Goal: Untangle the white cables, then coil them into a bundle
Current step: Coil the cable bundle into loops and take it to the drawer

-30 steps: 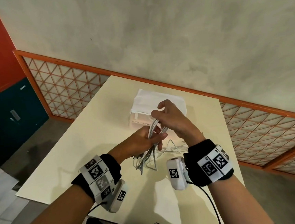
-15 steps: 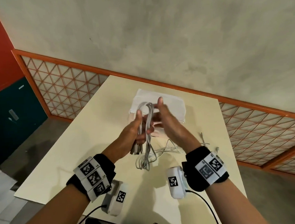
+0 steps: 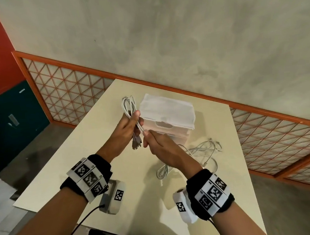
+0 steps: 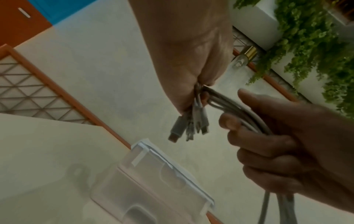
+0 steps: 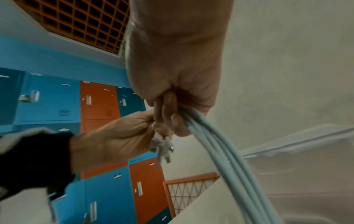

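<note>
Gripping white cables (image 3: 130, 108), left hand (image 3: 123, 134) (right hand (image 3: 159, 147) pinching strands).

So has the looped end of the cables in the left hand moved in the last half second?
Yes. The cable loop now sits left of the plastic box, not in front of it; the left hand carried it there.

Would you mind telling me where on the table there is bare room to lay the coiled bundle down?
Bare tabletop lies left of the left hand, out to the table's left edge, and in the near strip between the wrists. It is crowded right of the right hand: loose white cables sprawl there, with the plastic box just behind.
</note>
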